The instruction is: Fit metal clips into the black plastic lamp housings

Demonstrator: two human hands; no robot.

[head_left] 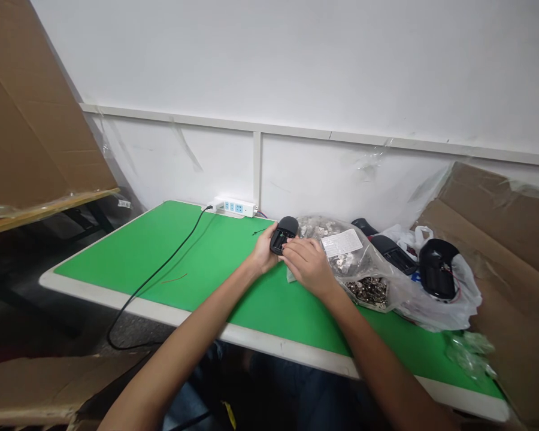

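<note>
My left hand (264, 251) is wrapped around a black oval device (287, 227) that has a rounded end and an open battery-type compartment facing up. Over the lower right of that compartment, my right hand (306, 260) has its fingers closed together; whatever the fingertips hold is hidden. Just right of the device lies a clear plastic bag (312, 230) of small metal parts with a white label sheet (341, 242) on it. Below the bag is a tray of small shiny metal pieces (371, 292), partly under my right forearm's side.
Similar black devices (436, 269) lie on a white plastic bag (462, 305) at the right, one with a red wire. A power strip (238, 207) with a black cable (161, 266) sits at the back of the green table (130, 251). Cardboard (512, 269) stands at the right.
</note>
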